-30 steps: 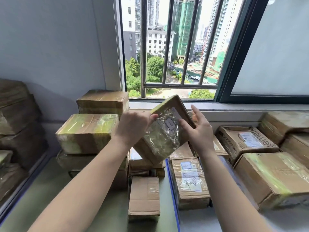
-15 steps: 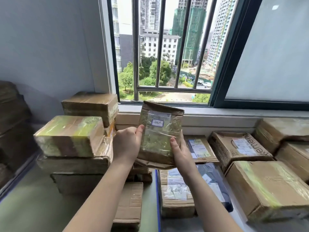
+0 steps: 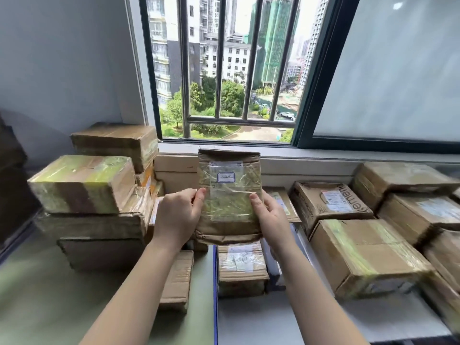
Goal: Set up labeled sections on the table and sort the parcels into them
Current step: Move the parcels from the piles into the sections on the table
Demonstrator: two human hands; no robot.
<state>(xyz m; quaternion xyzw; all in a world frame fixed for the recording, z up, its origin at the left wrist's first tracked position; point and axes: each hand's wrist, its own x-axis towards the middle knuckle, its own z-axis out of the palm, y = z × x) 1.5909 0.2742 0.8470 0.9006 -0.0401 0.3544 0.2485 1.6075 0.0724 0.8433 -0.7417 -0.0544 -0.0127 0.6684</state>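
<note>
Head view: the counter [image 3: 37,307] carries stacked boxes [image 3: 82,185] at frame left and right. At centre a tape-wrapped brown parcel [image 3: 230,202] is held upright above them, its lower left edge clasped by the left grip [image 3: 178,217], its lower right edge by the right grip [image 3: 272,220]; its small white label [image 3: 226,177] faces the camera.

Brown cardboard parcel [image 3: 229,195] under glossy, crinkled clear tape, small label [image 3: 226,177] probably paper
</note>
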